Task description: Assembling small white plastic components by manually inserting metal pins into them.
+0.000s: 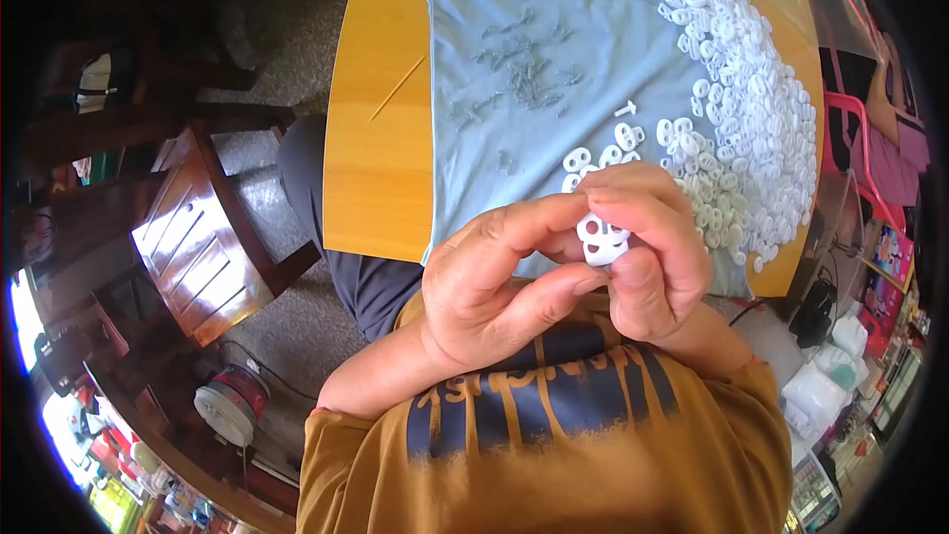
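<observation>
A small white plastic cord lock (603, 239) with round holes is pinched between the fingertips of both hands, held up in front of my chest. My left hand (499, 282) grips it from the left with thumb and forefinger. From the right, my right hand (660, 257) closes thumb and fingers on it. Just beyond the hands, several white cord lock pieces (577, 159) lie loose on a light blue cloth (554, 0). A narrow white T-shaped plunger (626, 109) lies above them. Small metal springs (524, 74) are scattered further off on the cloth.
A big heap of white oval pieces (756, 119) covers the right side of the yellow wooden table (376, 178). On its left part lies a thin wooden stick (397, 89). A wooden chair (203, 237) stands left. At far right, another person's arm (883, 89) shows beside a red chair.
</observation>
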Demonstrator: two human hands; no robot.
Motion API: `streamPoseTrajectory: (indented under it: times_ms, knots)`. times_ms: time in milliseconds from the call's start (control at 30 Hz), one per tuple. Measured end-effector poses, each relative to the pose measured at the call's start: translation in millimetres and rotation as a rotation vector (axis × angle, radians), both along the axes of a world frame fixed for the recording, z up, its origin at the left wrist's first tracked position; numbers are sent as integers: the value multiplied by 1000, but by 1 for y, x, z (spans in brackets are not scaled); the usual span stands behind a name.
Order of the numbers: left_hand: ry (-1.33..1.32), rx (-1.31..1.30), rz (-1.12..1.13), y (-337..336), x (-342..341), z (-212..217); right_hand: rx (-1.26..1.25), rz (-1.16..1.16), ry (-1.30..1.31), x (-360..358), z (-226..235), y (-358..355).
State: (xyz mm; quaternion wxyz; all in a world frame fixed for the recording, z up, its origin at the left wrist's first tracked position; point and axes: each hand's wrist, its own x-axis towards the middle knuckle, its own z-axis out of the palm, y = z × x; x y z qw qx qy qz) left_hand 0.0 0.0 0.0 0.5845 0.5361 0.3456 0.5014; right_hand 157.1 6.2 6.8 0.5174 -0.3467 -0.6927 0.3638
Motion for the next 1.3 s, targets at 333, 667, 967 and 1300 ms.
streamPoseTrajectory:
  times_ms: [333,667,967,1300]
  knots:
    - [85,49,74,-6,2,0,-23,-30,26,-5,2,-1]
    - [-57,202,94,-5,7,-4,-26,44,68,-5,4,2]
    - [-59,245,115,-7,9,-9,9,-15,110,-10,-7,-5]
    - [-39,192,163,-11,13,-14,55,-62,151,-14,-18,-8]
